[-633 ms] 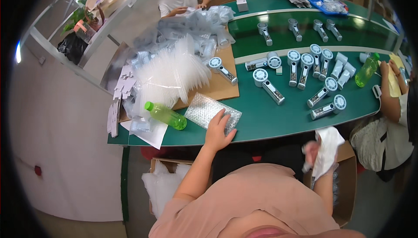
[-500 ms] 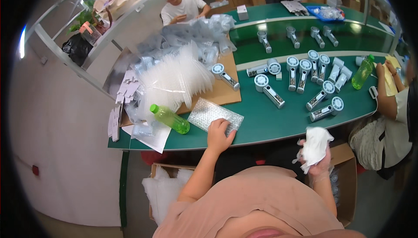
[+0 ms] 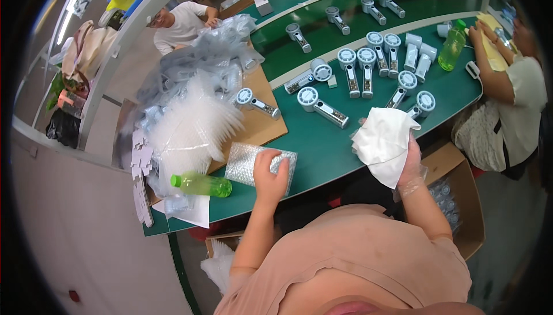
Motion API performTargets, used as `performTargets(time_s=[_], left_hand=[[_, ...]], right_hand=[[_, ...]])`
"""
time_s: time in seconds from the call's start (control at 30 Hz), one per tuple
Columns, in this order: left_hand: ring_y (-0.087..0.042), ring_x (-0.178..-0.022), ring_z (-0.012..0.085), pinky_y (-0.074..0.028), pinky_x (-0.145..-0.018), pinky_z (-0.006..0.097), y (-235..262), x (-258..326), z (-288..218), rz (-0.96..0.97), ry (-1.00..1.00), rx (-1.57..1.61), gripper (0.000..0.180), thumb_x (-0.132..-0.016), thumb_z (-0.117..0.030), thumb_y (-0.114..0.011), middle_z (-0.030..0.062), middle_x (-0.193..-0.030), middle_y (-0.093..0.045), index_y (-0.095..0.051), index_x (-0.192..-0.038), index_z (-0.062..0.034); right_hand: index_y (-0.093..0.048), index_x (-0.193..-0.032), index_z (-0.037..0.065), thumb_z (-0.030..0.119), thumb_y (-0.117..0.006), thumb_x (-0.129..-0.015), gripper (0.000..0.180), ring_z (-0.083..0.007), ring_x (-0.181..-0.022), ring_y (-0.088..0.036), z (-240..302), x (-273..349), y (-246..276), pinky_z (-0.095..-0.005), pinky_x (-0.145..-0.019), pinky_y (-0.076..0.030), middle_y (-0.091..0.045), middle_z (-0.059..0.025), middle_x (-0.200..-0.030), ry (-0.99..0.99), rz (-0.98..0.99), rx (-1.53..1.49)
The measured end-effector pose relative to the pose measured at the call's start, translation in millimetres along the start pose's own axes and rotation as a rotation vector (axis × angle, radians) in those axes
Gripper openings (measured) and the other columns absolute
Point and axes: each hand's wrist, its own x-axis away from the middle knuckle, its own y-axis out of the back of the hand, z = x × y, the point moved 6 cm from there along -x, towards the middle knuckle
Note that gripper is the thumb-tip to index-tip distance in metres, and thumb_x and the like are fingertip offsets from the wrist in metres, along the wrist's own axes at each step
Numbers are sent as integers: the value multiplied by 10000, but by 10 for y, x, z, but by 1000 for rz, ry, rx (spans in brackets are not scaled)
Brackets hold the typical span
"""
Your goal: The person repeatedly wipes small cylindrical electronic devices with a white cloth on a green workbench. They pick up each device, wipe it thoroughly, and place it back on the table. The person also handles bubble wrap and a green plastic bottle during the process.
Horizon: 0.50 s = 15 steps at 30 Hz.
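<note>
My left hand (image 3: 269,175) is over a bubble wrap pouch (image 3: 241,162) near the table's front edge. Its fingers are bent with the thumb apart, and I see nothing gripped in them; whether it touches the pouch I cannot tell. My right hand (image 3: 412,165), in a clear plastic glove, is closed on a white cloth (image 3: 381,142) held up over the table's front edge. Behind the cloth, several grey-blue handheld fans (image 3: 331,112) lie on the green table. One more handheld fan (image 3: 259,104) rests on a cardboard sheet (image 3: 268,127).
A green bottle (image 3: 201,185) lies left of the pouch, beside stacked white foam sleeves (image 3: 187,125) and a heap of clear bags (image 3: 201,55). Another green bottle (image 3: 452,47) stands at right, near a seated person (image 3: 518,90). An open carton (image 3: 469,200) sits below the table.
My right hand has raised the cloth up and to the left, and the cloth is spread wider. My left hand has lifted from lying flat on the pouch. The whole view has tilted.
</note>
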Motion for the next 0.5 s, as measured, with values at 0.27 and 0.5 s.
performTargets(time_s=[0.27,0.5], left_hand=[[-627,-1008,381,-506,-873,439,-1088,-1983,139,150,-146,-126,321,-855,-221,-711,186,-1062,-644,-665,-1122,-49],[-570,-1229,409,-490,-1005,452,-2274,-3167,985,532,275,-524,661,-876,-546,-645,240,-1335,-567,-526,-1441,-225]], right_hand=[[-328,-1528,16,480,-382,-1019,691,-400,-1386,-427,204,-796,-330,-534,-1132,-372,-372,-235,-1553,6,257,-10],[-309,-1537,13,484,-379,-1019,703,-397,-1393,-419,253,-1224,-123,-532,-1139,-361,-359,-229,-1564,69,214,31]])
